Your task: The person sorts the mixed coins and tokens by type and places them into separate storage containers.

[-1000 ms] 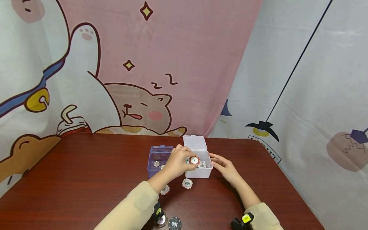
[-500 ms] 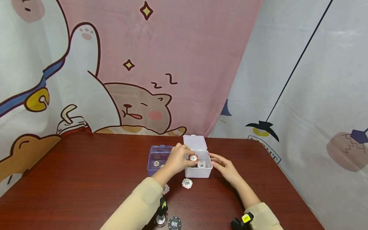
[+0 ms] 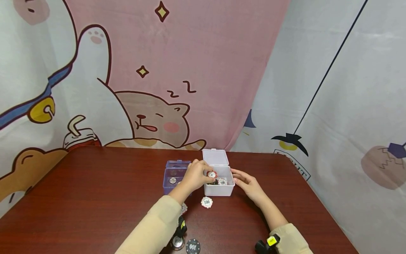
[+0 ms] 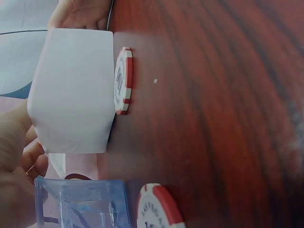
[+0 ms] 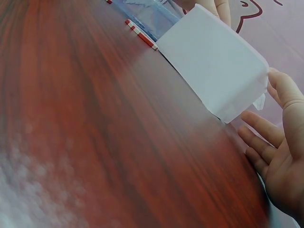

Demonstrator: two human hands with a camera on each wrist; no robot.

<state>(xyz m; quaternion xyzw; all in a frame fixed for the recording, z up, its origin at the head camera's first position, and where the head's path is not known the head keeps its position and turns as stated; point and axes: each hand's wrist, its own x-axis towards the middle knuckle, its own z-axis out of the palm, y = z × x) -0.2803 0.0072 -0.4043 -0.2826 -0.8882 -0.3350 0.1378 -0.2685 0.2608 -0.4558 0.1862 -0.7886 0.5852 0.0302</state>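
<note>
My left hand (image 3: 195, 175) is at the left side of the open white plastic box (image 3: 218, 191). Between its thumb and fingers it pinches a red-edged poker chip (image 3: 211, 174) in the box's opening. Inside the box lie a white 100 chip (image 3: 222, 181) and something dark, partly covered by the hand. At the box's other side, my right hand (image 3: 249, 184) touches the wall with extended fingers; in the right wrist view its thumb and fingers (image 5: 260, 127) are spread around the box's corner. The pinched chip is hidden in both wrist views.
Left of the white box stands an open blue translucent box (image 3: 167, 181) with silvery round pieces. A red-and-white chip (image 3: 207, 202) lies before the white box, another (image 3: 184, 209) by the left arm. Two dark chips, one grey (image 3: 192, 246), lie near the front.
My left hand has moved slightly left, lowering the red-edged chip a little into the white box. The right hand stays at the box's side.
</note>
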